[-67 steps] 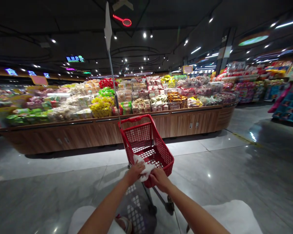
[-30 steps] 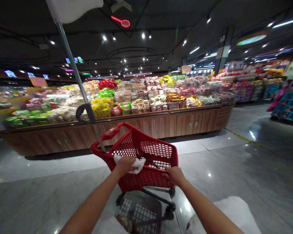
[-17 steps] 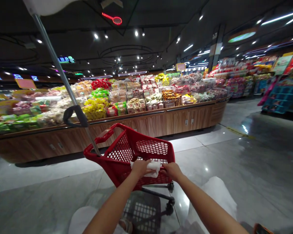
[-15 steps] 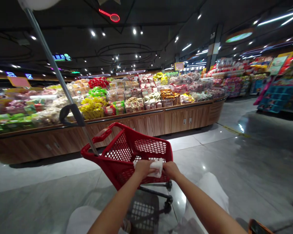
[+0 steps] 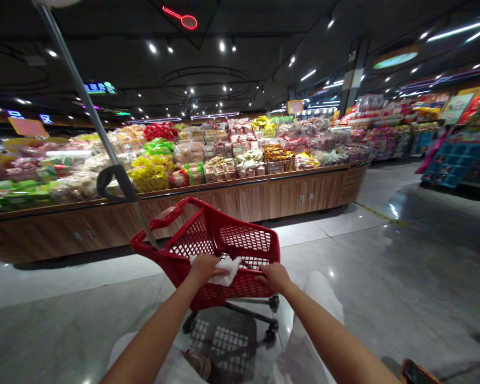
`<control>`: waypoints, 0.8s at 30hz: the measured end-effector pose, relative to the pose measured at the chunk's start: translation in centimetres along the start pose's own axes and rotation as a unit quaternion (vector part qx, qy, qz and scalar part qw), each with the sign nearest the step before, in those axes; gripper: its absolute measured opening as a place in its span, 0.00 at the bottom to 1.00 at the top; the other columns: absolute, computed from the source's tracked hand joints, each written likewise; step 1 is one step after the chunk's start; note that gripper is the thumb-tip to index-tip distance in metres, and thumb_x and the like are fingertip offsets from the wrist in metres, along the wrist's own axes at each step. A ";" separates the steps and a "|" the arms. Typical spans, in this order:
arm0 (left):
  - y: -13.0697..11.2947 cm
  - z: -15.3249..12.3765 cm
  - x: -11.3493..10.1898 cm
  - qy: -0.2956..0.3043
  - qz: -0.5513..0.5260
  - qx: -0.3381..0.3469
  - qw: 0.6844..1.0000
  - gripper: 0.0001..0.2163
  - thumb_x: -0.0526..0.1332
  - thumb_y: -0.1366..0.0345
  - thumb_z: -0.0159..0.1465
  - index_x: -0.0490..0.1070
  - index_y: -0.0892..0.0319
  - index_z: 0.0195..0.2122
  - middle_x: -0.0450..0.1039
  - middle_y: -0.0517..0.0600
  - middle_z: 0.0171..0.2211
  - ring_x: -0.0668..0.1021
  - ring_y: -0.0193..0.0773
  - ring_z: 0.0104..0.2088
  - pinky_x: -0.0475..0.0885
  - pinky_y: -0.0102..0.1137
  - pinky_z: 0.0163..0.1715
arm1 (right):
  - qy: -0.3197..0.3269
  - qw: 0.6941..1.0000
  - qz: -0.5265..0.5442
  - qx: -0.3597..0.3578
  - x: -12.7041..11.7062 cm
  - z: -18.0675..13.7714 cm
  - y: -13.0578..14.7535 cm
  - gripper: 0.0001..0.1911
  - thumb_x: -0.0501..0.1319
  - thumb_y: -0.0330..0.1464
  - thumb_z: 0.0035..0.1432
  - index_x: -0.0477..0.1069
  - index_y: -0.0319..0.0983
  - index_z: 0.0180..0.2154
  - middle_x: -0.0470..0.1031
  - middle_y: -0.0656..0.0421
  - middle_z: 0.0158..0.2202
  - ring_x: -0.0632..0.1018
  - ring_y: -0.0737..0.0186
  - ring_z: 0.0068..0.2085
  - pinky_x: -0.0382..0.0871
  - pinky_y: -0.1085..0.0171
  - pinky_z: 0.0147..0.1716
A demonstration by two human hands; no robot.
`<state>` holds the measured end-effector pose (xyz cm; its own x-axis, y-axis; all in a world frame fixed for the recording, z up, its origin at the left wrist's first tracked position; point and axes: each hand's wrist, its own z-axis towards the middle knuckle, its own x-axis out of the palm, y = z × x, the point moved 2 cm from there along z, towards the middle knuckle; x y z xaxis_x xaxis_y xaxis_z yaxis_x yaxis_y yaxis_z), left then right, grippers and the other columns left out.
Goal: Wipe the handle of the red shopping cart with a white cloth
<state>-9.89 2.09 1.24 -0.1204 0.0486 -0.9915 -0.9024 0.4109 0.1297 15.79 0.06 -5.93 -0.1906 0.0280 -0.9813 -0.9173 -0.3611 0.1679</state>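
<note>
A white cloth is draped over the near rim of a red shopping cart, pressed there by my left hand, whose fingers are closed on it. Farther right, my right hand grips the same rim near the cart's corner, with its fingers hooked over the edge. The cart's basket has perforated walls, and its handle points to the left. A metal pole with a dark grey loop grip rises beside the handle.
Behind the cart runs a long wood-panelled display counter heaped with packaged snacks. More stocked shelves stand at the right. Grey tiled floor lies around the cart. An orange-edged dark object shows at the bottom right.
My left hand has slid left along the rim with the cloth, away from my right hand. My right hand stays near the corner, its fingers now more spread on the rim.
</note>
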 end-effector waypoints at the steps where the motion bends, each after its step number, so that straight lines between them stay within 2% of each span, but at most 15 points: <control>1: 0.7 -0.3 -0.2 0.002 0.005 -0.015 1.000 0.20 0.58 0.45 0.60 0.76 0.59 0.36 0.78 0.56 0.37 0.77 0.49 0.42 0.67 0.38 0.43 | 0.003 1.000 0.008 0.000 0.1 0.0 0.0 0.17 0.56 0.47 0.61 0.74 0.42 0.39 0.79 0.54 0.36 0.78 0.56 0.38 0.64 0.64 0.37; 4: 0.6 -0.4 -0.1 -0.011 -0.003 -0.036 0.999 0.22 0.61 0.45 0.57 0.73 0.59 0.42 0.76 0.57 0.42 0.77 0.49 0.44 0.67 0.37 0.44 | -0.042 0.997 0.056 -0.028 0.4 0.0 0.1 0.16 0.59 0.43 0.60 0.72 0.43 0.47 0.77 0.54 0.43 0.76 0.56 0.44 0.65 0.62 0.44; 6: -1.1 0.2 0.4 -0.028 -0.023 -0.007 0.999 0.26 0.62 0.45 0.56 0.69 0.57 0.51 0.75 0.57 0.47 0.76 0.48 0.46 0.67 0.36 0.44 | -0.107 0.989 0.087 -0.055 0.8 -0.1 0.2 0.22 0.60 0.38 0.59 0.66 0.43 0.55 0.73 0.54 0.51 0.73 0.55 0.51 0.64 0.59 0.50; 8: -3.2 0.9 1.2 -0.032 -0.032 0.025 0.999 0.29 0.62 0.44 0.56 0.65 0.53 0.56 0.74 0.55 0.48 0.77 0.47 0.45 0.67 0.36 0.43 | -0.152 0.981 0.100 -0.069 1.2 -0.1 0.3 0.25 0.61 0.35 0.58 0.63 0.43 0.57 0.69 0.53 0.55 0.71 0.55 0.54 0.63 0.57 0.53; 10: -5.3 1.5 1.8 -0.026 -0.026 0.040 0.999 0.29 0.61 0.43 0.57 0.65 0.52 0.56 0.76 0.54 0.44 0.77 0.48 0.43 0.67 0.37 0.41 | -0.146 0.983 0.093 -0.066 1.5 -0.1 0.4 0.20 0.61 0.34 0.57 0.67 0.42 0.53 0.72 0.53 0.51 0.72 0.56 0.51 0.64 0.58 0.51; 13: -8.2 2.2 2.4 -0.034 -0.028 0.065 0.997 0.30 0.62 0.42 0.56 0.66 0.53 0.54 0.75 0.54 0.43 0.77 0.49 0.42 0.67 0.38 0.41 | -0.099 0.991 0.068 -0.050 1.6 0.1 0.4 0.10 0.60 0.34 0.58 0.73 0.40 0.42 0.77 0.55 0.40 0.75 0.57 0.43 0.65 0.61 0.46; 16: -10.3 2.7 2.9 -0.054 -0.034 0.065 0.996 0.29 0.61 0.41 0.55 0.68 0.58 0.49 0.74 0.57 0.43 0.76 0.50 0.43 0.67 0.39 0.42 | -0.079 0.995 0.050 -0.041 1.3 0.2 0.5 0.07 0.59 0.35 0.59 0.73 0.39 0.37 0.78 0.56 0.37 0.76 0.58 0.41 0.64 0.62 0.45; 18: -10.9 3.0 3.1 -0.062 -0.020 0.050 0.997 0.25 0.59 0.43 0.59 0.70 0.60 0.46 0.75 0.58 0.41 0.76 0.50 0.43 0.67 0.40 0.42 | -0.074 0.996 0.044 -0.034 1.3 0.2 0.5 0.09 0.59 0.36 0.59 0.73 0.39 0.37 0.78 0.55 0.36 0.76 0.58 0.41 0.63 0.62 0.45; 20: -10.8 3.1 3.3 -0.063 -0.003 0.063 0.996 0.22 0.57 0.46 0.62 0.69 0.60 0.46 0.75 0.57 0.39 0.77 0.49 0.41 0.68 0.39 0.41 | -0.074 0.996 0.043 -0.031 1.2 0.2 0.5 0.10 0.59 0.39 0.59 0.74 0.40 0.37 0.79 0.56 0.36 0.76 0.57 0.41 0.62 0.62 0.46; 24: -8.3 2.5 3.2 -0.056 0.027 0.110 0.992 0.15 0.59 0.52 0.63 0.71 0.58 0.43 0.76 0.55 0.37 0.77 0.46 0.38 0.68 0.36 0.37 | -0.064 0.997 0.042 -0.031 1.3 0.1 0.3 0.11 0.60 0.41 0.58 0.74 0.42 0.38 0.80 0.58 0.36 0.77 0.58 0.39 0.62 0.61 0.47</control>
<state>-1.70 1.12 -3.02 -0.1081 0.1709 -0.9793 -0.7821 0.5935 0.1899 15.22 0.08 -7.11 -0.3127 0.1134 -0.9430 -0.8734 -0.4246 0.2386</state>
